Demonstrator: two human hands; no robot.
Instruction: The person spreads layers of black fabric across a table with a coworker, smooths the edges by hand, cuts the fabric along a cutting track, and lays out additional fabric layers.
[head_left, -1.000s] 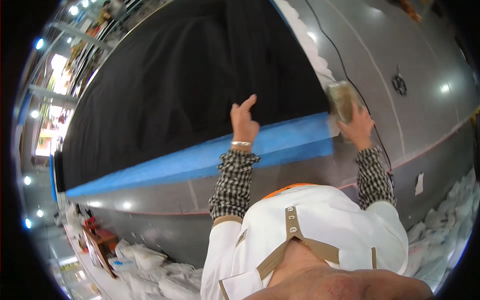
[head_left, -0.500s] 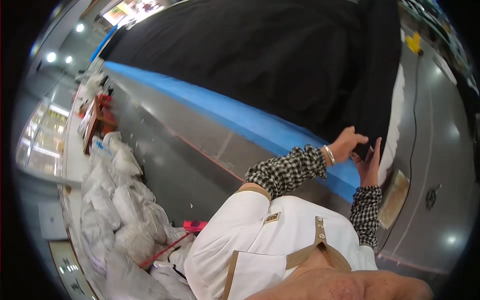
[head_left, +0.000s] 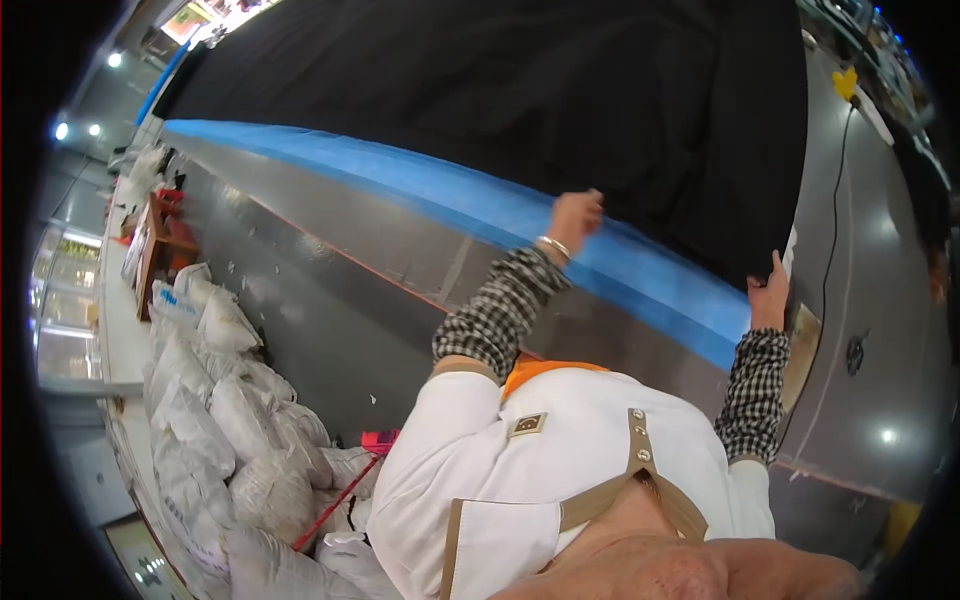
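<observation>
A wide sheet of black fabric is spread over the table, and a strip of blue sheet shows beneath its near edge. My left hand, with a silver bangle at the wrist, is closed at that near edge, its fingers pinching the black fabric. At the fabric's near right corner, my right hand grips the edge between thumb and fingers, one finger pointing up. Checked sleeve covers are on both forearms. A bit of white material peeks out beside the corner.
White stuffed sacks are piled on the floor at the left. On the grey table, right of the fabric, lie a pale block, a dark cord, a small dark object and something yellow.
My hands were close together at the corner. My left hand has moved left along the near edge; the right has stayed near the corner. The whole view has shifted slightly.
</observation>
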